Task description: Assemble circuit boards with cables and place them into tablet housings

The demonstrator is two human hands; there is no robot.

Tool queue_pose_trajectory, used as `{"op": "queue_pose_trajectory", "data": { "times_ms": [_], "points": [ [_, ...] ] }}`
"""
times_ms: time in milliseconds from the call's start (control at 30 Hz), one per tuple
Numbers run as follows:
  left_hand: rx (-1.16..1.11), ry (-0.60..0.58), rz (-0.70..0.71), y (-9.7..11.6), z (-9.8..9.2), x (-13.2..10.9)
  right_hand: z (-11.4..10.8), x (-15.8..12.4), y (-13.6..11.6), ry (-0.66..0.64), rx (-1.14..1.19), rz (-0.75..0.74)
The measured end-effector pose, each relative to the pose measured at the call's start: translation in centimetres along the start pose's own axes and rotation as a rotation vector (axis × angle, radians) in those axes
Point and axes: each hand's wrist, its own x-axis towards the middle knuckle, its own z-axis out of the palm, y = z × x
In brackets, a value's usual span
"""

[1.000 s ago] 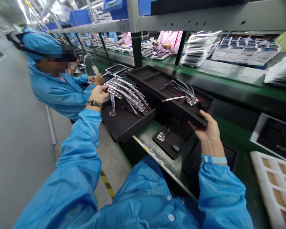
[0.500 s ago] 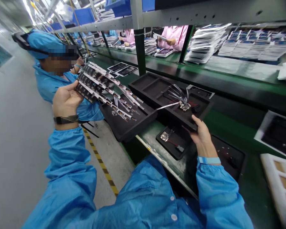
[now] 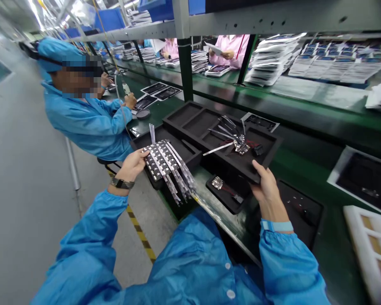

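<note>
Black with white bands, a thin sheet trailing silvery ribbon strips (image 3: 160, 161) is pinched at its nine o'clock edge by the left hand (image 3: 131, 167), above a shallow matte-black tray (image 3: 174, 136). The right hand (image 3: 267, 186) is clamped on the four o'clock corner of a long black compartmented tray (image 3: 203, 123); at that tray's six o'clock, a small dark round-cornered tray (image 3: 224, 197) rests on the green bench (image 3: 300, 167).

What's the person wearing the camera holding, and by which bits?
The left grip holds a bundle of strips by its left edge; the right grip holds the long black tray by its near right corner.
</note>
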Motion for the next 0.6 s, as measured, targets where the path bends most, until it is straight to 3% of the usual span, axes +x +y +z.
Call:
{"op": "queue_pose_trajectory", "data": {
  "times_ms": [167,300,600],
  "points": [
    [0.17,0.097,0.078,-1.0,1.0,1.0,-0.5,-0.8,0.8,-0.012,-0.007,0.002],
    [0.398,0.097,0.141,-0.8,1.2,2.4,-0.6,-1.4,1.8,-0.01,-0.001,0.03],
    [1.051,0.072,0.308,2.3,0.5,5.4,2.3,-0.7,3.3,-0.046,0.017,0.063]
  ]
}}
